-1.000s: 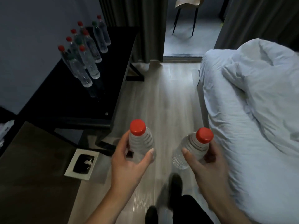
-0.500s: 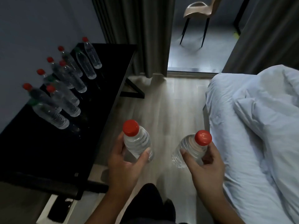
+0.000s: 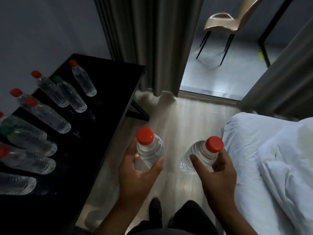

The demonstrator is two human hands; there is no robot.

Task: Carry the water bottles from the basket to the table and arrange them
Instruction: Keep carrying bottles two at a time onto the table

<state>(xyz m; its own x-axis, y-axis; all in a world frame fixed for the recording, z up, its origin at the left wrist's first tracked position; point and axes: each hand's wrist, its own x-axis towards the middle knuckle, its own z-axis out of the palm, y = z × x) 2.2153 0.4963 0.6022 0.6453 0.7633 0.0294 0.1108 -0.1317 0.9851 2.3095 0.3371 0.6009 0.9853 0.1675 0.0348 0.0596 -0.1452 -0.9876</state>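
- head view: L hand (image 3: 135, 175) wraps a red-cap water bottle (image 3: 149, 150), thumb on the near side, fingers curled round the far side, cap pointing up toward cam.
- R hand (image 3: 215, 177) grips 2nd red-cap bottle (image 3: 201, 155), thumb across the body, fingers curled under the neck; bottle tilted, cap up-right.
- Both held bottles are over the wood floor (image 3: 183, 119), between the black table (image 3: 108, 106) and the bed (image 3: 271, 150); apart from each other, neither touching the table.
- Table is on the L side w/ a cluster of clear bottles standing on it (image 3: 55, 92): mostly red caps, at least two green-cap ones (image 3: 70, 94). Leftmost ones blurred, count unclear.
- Basket not in view.
- Bkgd: grey curtain (image 3: 152, 39), tan chair (image 3: 227, 22) past the doorway.
- Dark trousers + shoe (image 3: 155, 209) at bottom edge.
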